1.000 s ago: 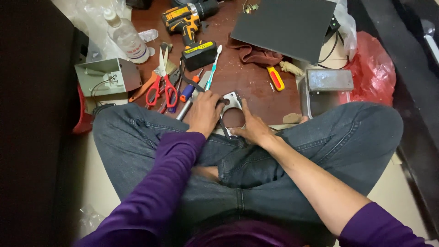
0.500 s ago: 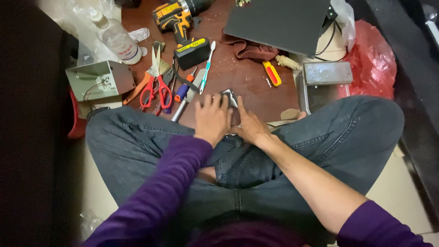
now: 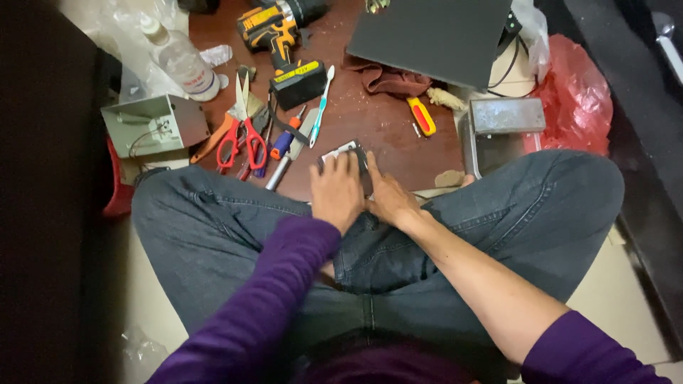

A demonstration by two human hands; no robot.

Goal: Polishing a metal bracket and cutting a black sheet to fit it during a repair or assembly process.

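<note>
Two hands meet over one small part at the near edge of a low brown table (image 3: 398, 146), where a person sits cross-legged in jeans. Biggest on the table is a dark flat panel (image 3: 434, 35) at the far right corner, then a yellow-and-black cordless drill (image 3: 274, 28) at the far edge, a clear plastic bottle (image 3: 178, 60) at the far left, and red-handled scissors (image 3: 242, 135) near the left edge. The left hand (image 3: 336, 192) lies flat with fingers spread on a small dark device with a pale end (image 3: 345, 153); the right hand (image 3: 388, 199) pinches its right side. I judge the step to be pressing and steadying this piece. A next move would need a firm hold and one hand free for a tool.
</note>
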